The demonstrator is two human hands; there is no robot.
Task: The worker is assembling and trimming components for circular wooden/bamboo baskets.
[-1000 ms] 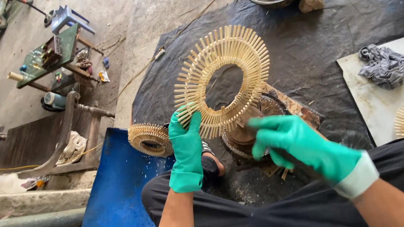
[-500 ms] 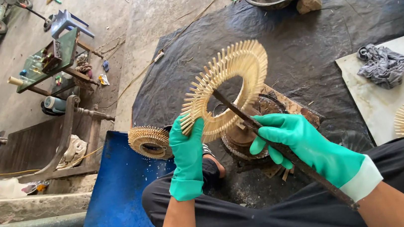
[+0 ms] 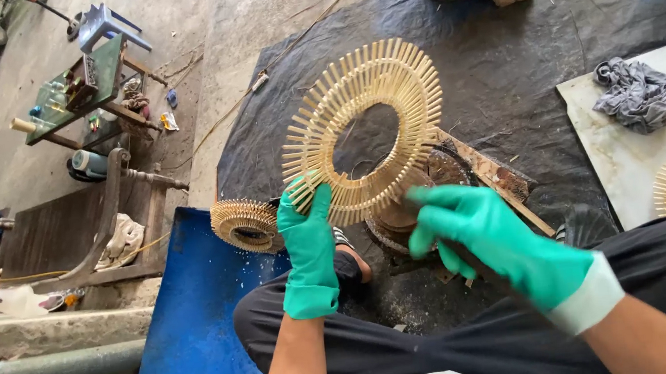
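Bamboo ring (image 3: 364, 130) is gripped at its lower edge by left hand (image 3: 307, 231), while right hand (image 3: 483, 237), fingers curled, hovers beside it, likely working it.

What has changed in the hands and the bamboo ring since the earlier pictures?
The right hand drew the dark stick back from across the bamboo ring; the stick is now mostly hidden. The left hand still holds the ring's lower edge upright. The smaller ring stayed put.
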